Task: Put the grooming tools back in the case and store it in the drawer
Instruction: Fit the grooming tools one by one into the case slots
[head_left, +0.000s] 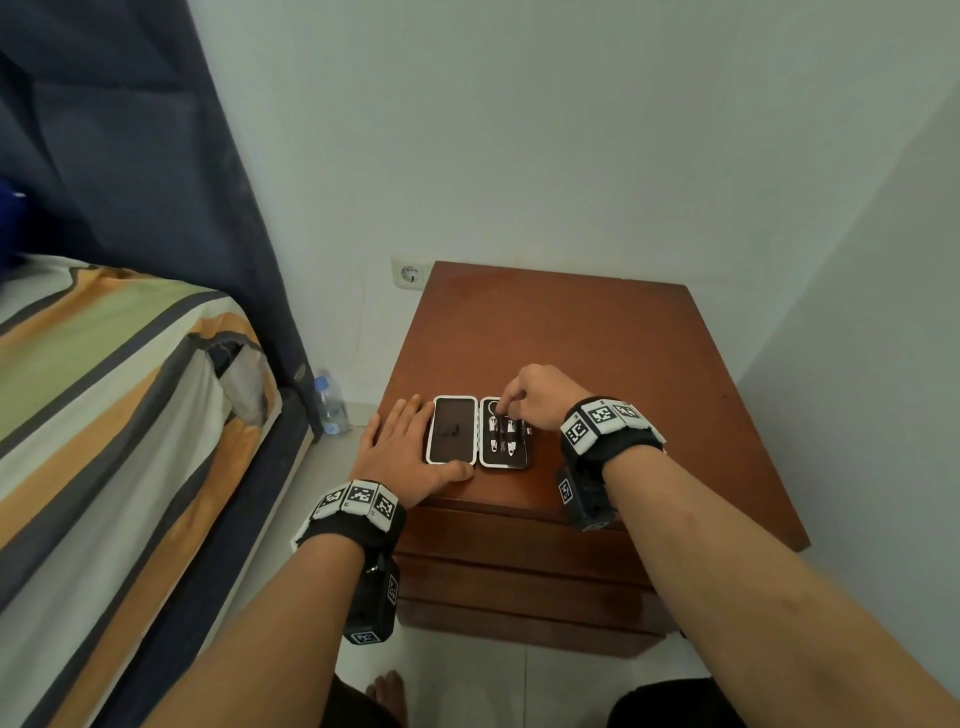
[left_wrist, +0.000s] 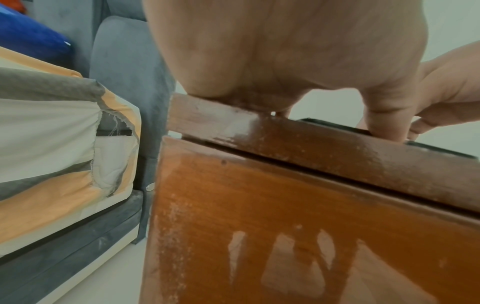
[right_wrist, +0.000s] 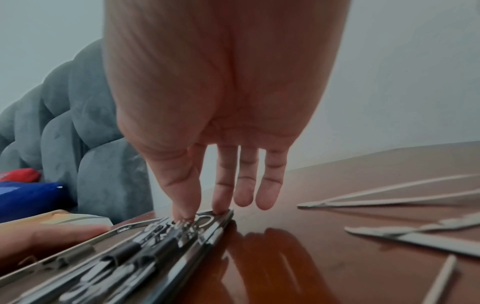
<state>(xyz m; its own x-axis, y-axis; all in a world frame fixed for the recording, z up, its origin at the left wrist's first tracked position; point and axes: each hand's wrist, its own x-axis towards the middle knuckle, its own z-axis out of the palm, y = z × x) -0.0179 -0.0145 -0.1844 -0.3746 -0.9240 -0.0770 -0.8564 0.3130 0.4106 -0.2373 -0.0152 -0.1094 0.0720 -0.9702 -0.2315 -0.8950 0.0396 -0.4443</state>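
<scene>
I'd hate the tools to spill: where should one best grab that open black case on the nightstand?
Judging by its pose, take the open black white-rimmed case by its empty left half, from the outer left edge beside the flat left hand. It lies open like a book, so that half folds over the metal tools first; then pinch the shut case across its long edges.

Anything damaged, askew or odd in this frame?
Yes. The striped bed sheet is torn at the mattress corner beside the nightstand, with frayed edges and white padding showing. A water bottle stands on the floor between bed and nightstand. The open case lies square.
</scene>
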